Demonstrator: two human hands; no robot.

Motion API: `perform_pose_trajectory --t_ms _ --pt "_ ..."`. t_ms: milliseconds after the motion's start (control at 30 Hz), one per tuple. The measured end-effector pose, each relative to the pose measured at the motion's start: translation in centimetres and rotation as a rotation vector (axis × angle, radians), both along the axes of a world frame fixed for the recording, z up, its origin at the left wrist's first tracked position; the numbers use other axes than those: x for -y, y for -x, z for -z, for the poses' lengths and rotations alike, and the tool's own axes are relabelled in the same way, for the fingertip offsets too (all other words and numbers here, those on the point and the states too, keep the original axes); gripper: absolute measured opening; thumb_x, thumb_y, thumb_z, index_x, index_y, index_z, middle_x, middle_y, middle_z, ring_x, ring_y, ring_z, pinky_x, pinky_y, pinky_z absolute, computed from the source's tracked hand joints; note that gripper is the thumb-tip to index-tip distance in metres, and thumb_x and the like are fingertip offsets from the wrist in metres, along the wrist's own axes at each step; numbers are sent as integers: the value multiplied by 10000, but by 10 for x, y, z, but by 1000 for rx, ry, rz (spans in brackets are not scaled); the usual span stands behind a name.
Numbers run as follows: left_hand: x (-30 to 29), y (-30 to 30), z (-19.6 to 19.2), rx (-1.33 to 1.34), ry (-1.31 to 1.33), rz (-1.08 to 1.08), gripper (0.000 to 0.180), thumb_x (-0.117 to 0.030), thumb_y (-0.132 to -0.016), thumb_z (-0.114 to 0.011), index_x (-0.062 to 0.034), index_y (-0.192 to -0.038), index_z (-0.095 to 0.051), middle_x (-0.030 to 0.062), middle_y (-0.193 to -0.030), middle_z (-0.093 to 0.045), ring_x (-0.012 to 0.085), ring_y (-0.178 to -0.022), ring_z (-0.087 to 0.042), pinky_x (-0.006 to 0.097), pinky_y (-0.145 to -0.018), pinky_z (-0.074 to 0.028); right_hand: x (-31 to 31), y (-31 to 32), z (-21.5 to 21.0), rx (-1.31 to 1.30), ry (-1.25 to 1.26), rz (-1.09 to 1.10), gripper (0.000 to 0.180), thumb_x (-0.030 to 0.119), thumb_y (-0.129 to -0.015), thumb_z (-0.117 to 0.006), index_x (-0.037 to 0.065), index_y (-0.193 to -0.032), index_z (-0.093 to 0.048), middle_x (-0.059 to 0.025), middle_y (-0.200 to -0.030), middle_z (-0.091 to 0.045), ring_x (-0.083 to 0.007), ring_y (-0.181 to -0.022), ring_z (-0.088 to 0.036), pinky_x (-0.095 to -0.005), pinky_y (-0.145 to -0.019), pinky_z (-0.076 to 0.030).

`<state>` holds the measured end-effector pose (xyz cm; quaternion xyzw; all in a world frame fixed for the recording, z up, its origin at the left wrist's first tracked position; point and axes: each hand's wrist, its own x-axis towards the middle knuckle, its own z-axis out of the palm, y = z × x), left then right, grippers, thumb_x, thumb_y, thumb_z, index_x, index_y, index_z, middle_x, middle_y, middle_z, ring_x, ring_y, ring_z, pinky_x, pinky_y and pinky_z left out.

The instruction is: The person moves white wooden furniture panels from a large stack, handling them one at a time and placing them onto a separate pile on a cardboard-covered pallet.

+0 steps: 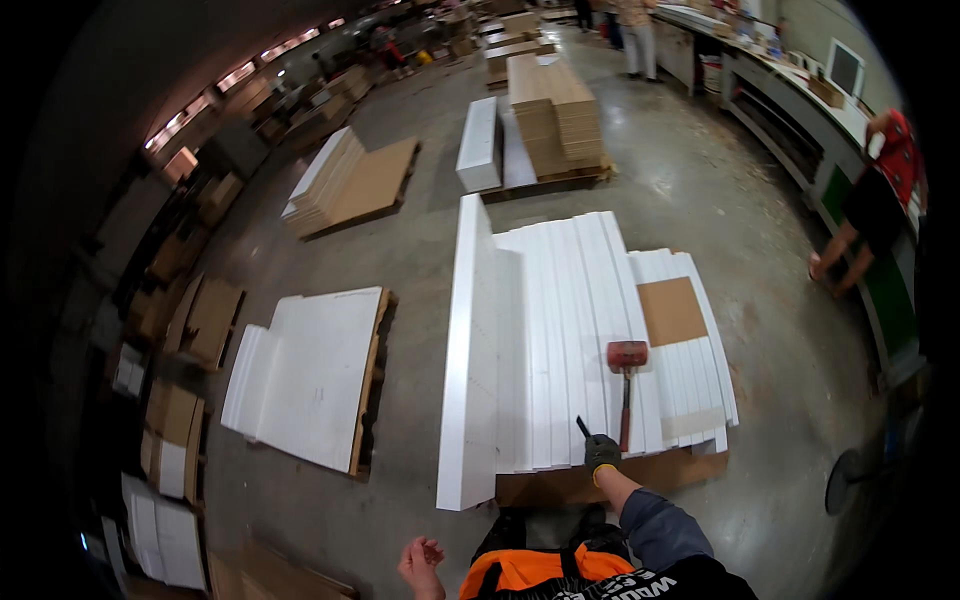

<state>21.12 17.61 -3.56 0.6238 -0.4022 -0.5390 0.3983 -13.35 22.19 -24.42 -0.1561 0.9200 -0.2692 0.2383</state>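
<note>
My right hand [601, 453], in a dark glove with a yellow cuff, is closed around a slim black tool [583, 427]; its exact kind cannot be made out. That hand is over the near edge of a stack of long white panels [560, 340]. Just right of it lies a mallet [627, 356] with a red head, handle toward me. A tall white panel block [470, 360] stands upright along the stack's left side. My left hand [422, 562] is bare, low at the left of my body, fingers loosely bent with nothing visible in them.
A brown cardboard piece [671, 310] lies on the stack's right part. To the left, white boards [320, 370] rest on a pallet. Farther off stand more stacked boards [552, 115]. A person in red [890, 170] is beside the long workbench [790, 105] at right.
</note>
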Motion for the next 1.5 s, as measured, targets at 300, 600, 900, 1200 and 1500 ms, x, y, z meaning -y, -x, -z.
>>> perform_pose_trajectory --t_ms 300,600,900,1200,1500 --pt "26 -28 142 -241 -616 -110 451 -359 -904 -456 4 -1170 -466 154 -1090 -570 298 -936 -574 421 -816 -484 3 -64 -54 -241 104 -120 571 302 -762 -618 -26 -1200 -458 -250 -1200 -476 -377 -1161 -407 -437 -1008 -301" --pt "64 54 261 -680 -916 -32 462 -387 -940 -330 -22 -1174 -493 118 -1081 -585 269 -951 -570 388 -862 -448 31 -160 -18 584 537 -550 399 342 -931 -380 65 -1184 -515 -101 -1132 -576 -259 -1042 -533 -353 -919 -424" --pt "80 80 225 -435 -880 16 309 -215 -867 -449 29 -989 -592 126 -982 -613 274 -891 -590 369 -778 -478 65 -160 2 1767 704 309 415 370 -937 -350 71 -1166 -525 -98 -1080 -601 -248 -991 -558 -359 -880 -457" --pt "85 74 227 -506 -872 12 247 -172 -822 -518 52 -877 -606 126 -866 -619 262 -780 -609 362 -667 -494 61 -172 15 1813 754 334 421 361 -937 -356 62 -1191 -510 -106 -1132 -575 -251 -1024 -542 -354 -888 -448" --pt "104 55 231 -462 -865 18 224 -139 -826 -502 47 -861 -623 122 -848 -630 240 -739 -618 346 -657 -502 73 -186 40 1944 906 278 430 352 -937 -361 53 -1216 -494 -115 -1185 -549 -255 -1058 -526 -348 -895 -440"
